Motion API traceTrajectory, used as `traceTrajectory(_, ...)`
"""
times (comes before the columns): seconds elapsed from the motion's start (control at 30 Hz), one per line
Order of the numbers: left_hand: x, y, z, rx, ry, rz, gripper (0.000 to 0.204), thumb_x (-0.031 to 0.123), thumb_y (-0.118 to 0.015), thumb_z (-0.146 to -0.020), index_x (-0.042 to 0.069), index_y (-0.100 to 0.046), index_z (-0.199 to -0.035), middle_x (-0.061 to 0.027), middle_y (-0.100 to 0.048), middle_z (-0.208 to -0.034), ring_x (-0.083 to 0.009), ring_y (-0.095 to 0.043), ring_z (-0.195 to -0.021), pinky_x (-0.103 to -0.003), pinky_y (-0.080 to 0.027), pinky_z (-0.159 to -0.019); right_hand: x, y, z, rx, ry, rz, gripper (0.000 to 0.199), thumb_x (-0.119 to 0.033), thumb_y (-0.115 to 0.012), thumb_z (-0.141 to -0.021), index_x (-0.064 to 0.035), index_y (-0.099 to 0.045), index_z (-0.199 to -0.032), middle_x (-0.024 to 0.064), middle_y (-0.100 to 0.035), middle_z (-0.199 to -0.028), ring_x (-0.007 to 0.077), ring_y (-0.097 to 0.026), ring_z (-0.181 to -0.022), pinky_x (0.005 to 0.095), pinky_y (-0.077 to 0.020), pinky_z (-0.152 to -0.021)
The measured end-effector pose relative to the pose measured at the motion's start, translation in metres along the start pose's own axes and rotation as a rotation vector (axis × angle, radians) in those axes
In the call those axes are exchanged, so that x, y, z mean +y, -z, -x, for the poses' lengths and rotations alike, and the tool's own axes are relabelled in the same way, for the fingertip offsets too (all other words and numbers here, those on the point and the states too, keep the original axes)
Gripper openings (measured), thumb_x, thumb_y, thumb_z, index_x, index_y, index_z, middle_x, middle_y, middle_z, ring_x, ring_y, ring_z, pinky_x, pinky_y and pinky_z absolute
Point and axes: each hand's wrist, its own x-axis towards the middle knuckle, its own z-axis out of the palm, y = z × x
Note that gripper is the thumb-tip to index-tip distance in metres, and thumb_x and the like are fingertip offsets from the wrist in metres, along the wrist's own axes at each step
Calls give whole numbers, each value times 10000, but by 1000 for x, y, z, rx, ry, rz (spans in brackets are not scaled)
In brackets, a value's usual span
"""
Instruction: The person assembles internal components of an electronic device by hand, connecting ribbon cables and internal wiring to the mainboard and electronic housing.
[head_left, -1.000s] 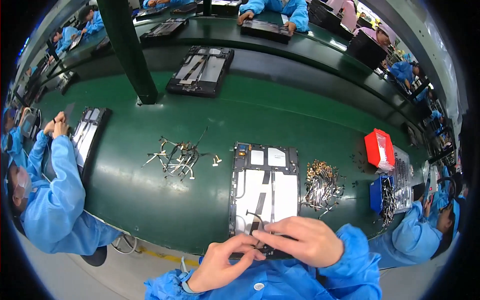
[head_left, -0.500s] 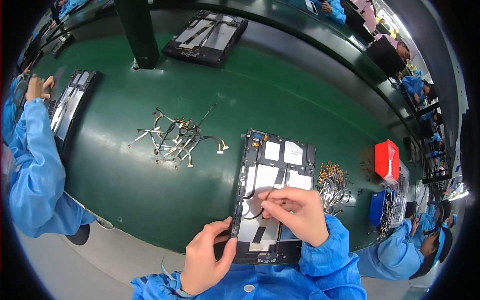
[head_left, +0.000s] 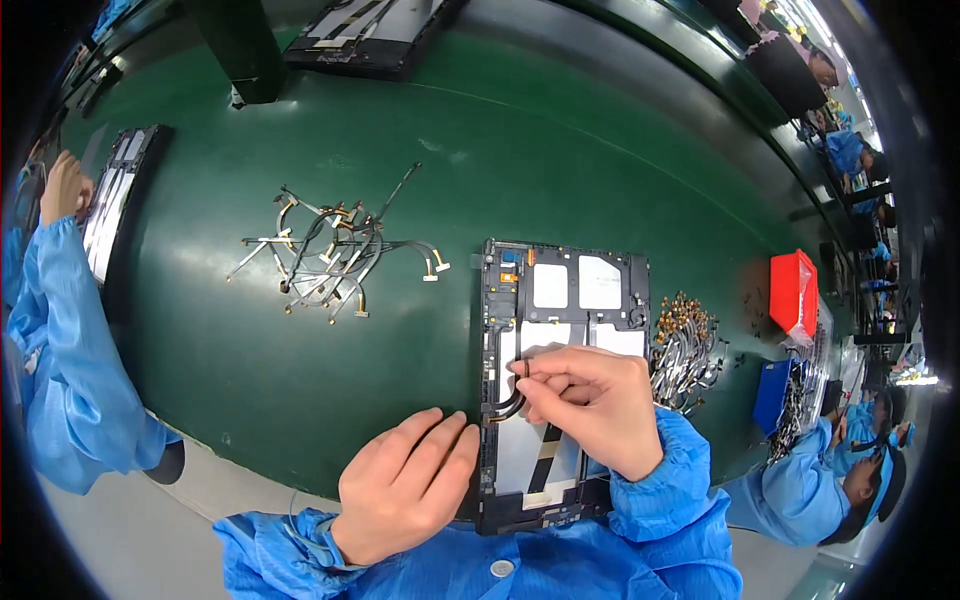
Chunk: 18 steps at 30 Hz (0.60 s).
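In front of me lies an opened flat electronic device (head_left: 600,285), a black frame with silver-white panels and small connectors along its left side. My right hand (head_left: 592,402) is over its middle, thumb and forefinger pinched on a thin black cable (head_left: 512,408). The cable curves down toward the left edge of the frame; the part between the fingertips is hidden. Beside that same edge rests my left hand (head_left: 405,482), palm down, fingers stretched out and holding nothing. Its fingertips are at or very near the frame, and contact is hard to tell.
A tangle of loose cables (head_left: 335,250) lies left of the device on the green table (head_left: 400,375). To the right are a bundle of cables (head_left: 685,350), a red bin (head_left: 793,290) and a blue bin (head_left: 773,390). A co-worker's sleeve (head_left: 75,350) is at far left, near another device (head_left: 118,200).
My left hand has gone from curled fingers at the frame's edge to lying flat beside it. My right hand, still pinching the cable, sits a little farther up the device. The view has shifted.
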Motion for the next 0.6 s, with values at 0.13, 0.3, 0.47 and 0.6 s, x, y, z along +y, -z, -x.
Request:
traceTrajectory(0.13, 0, -6, 0, -4, -75, -79, 191, 112, -633, -755, 90, -705, -930, -28, -691, -957, -168, -663, -906, -255, -538, -717, 0, -2, -1, 2, 100, 82, 143, 33, -677, -838, 57, -695, -978, 91, -695, -841, 107, -677, -676, 213, -544, -594)
traceTrajectory(0.3, -2, -8, -9, -18, -113, -92, 168, 113, -633, -771, 100, -703, -923, -32, -691, -909, -168, -672, -854, -249, -534, -697, -2, 0, -1, 9, 133, 124, 155, 77, -661, -833, 75, -698, -983, 104, -688, -833, 102, -667, -675, 208, -543, -587)
traceTrajectory(0.47, -10, -4, -16, -18, -173, -139, 172, 123, -634, -759, 122, -701, -918, -35, -688, -882, -161, -670, -802, -242, -524, -662, -4, -2, -1, -17, 164, 107, 168, 74, -656, -837, 48, -703, -996, 98, -681, -832, 101, -662, -664, 206, -542, -576)
traceTrajectory(0.6, -12, -2, -14, -77, -211, -161, 205, 129, -627, -744, 140, -706, -933, -18, -667, -830, -151, -658, -764, -237, -515, -649, 1, 1, -1, -13, 167, 106, 173, 74, -653, -840, 36, -705, -1001, 96, -680, -842, 101, -660, -663, 206, -541, -573)
